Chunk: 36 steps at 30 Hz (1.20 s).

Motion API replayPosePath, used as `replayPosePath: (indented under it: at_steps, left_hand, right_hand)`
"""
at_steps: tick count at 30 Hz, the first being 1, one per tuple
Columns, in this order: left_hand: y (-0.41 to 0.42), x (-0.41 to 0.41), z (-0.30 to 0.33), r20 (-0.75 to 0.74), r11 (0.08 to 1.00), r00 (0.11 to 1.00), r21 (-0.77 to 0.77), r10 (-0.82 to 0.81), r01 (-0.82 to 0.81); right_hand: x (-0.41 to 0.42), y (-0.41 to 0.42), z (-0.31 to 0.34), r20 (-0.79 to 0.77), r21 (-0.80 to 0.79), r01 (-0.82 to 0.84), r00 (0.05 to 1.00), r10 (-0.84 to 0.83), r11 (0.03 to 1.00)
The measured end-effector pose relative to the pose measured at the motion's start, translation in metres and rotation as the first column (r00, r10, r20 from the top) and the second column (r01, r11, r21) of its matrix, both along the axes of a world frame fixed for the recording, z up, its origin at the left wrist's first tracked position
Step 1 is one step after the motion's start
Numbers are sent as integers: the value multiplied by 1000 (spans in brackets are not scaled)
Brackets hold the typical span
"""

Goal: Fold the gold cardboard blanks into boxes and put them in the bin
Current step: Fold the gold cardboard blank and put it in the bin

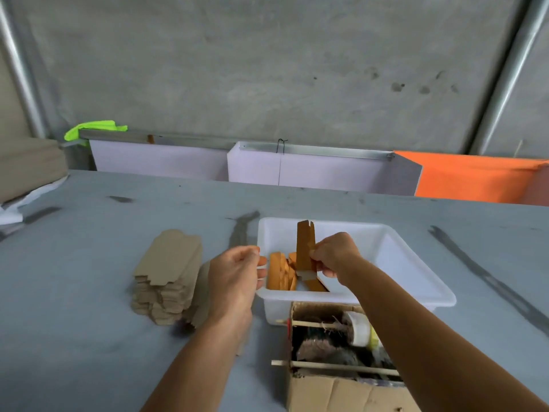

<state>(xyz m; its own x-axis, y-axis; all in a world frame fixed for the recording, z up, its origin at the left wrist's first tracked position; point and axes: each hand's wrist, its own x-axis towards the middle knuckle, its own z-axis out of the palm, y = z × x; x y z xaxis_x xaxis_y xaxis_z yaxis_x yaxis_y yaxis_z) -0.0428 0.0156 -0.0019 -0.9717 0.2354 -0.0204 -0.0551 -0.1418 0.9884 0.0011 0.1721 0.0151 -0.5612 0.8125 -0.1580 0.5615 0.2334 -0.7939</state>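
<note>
So right now the right hand [332,254], just right of centre frame, is pinched shut around a tall narrow gold cardboard box [304,248] that's standing upright over the white rectangular plastic bin [416,263]. Fingers are wrapped on its right edge about halfway down, and the notched top flap sticks up above the knuckles. The left hand [237,272] sits just left of the bin's near-left corner, fingers curled loosely with the tips close together, and as far as I can tell it's holding nothing. It looks like it's close to the bin rim, but I can't say if it's touching.

Inside the bin, at its lower left, there are already a few folded gold boxes [279,275] leaning on their edges in a row. The stack of flat brown-backed cardboard blanks [169,272] waits on the grey tabletop [89,292] at left of centre, well apart from the bin.

My read is this is the drop-in step. Tips if you're doing it: lower the box down next to the leaning row instead of tossing it, so the flaps don't pop back open. Keep the pinch light, this thin card creases easily. Slot it parallel to the others so the row stays packed and leaves the big empty right side for later. The free left hand could steady the row or head for the next blank.

There's an open brown cardboard carton of odds and ends [335,352] right below the bin, so watch the forearm doesn't bump it.
</note>
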Motion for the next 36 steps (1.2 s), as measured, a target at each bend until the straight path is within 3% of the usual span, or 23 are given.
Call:
replayPosePath:
  at_steps: [3,7,9,11,14,18,22,25,28,31,34,36]
  left_hand:
    - [-8,-8,-4,51,999,998,25,24,-25]
    - [-32,-22,-6,102,988,987,81,124,-132]
    - [-45,-24,-6,108,977,979,105,172,-183]
    - [-57,-26,-6,82,967,970,97,230,-237]
    - [-69,-24,-6,73,959,961,82,266,-272]
    - [-72,-14,-9,88,972,972,67,220,-226]
    - [-69,-10,-14,113,978,974,51,197,-203]
    - [-66,-7,-21,136,981,975,48,178,-185]
    - [-63,-4,-25,120,981,976,39,182,-188]
    - [-60,-1,-26,113,981,978,53,178,-185]
    - [-65,0,-28,83,975,974,53,210,-215]
    - [-71,-3,-29,34,970,970,27,241,-242]
  right_hand:
    - [-7,-17,-2,181,299,-148,979,96,943]
    - [4,-95,7,-6,533,-266,948,318,803]
    - [14,-136,-1,38,620,-377,891,453,688]
    - [20,-167,-18,158,592,-482,855,494,646]
    - [13,-190,-49,345,496,-544,839,422,677]
    - [-5,-190,-73,455,572,-532,839,298,625]
    - [-6,-188,-82,586,631,-647,759,285,428]
    - [-4,-188,-91,597,662,-667,745,298,342]
    - [2,-189,-85,545,725,-611,791,277,319]
    - [7,-193,-74,558,659,-615,786,266,433]
    - [15,-195,-78,520,694,-554,827,212,459]
    - [24,-199,-80,409,745,-449,892,193,493]
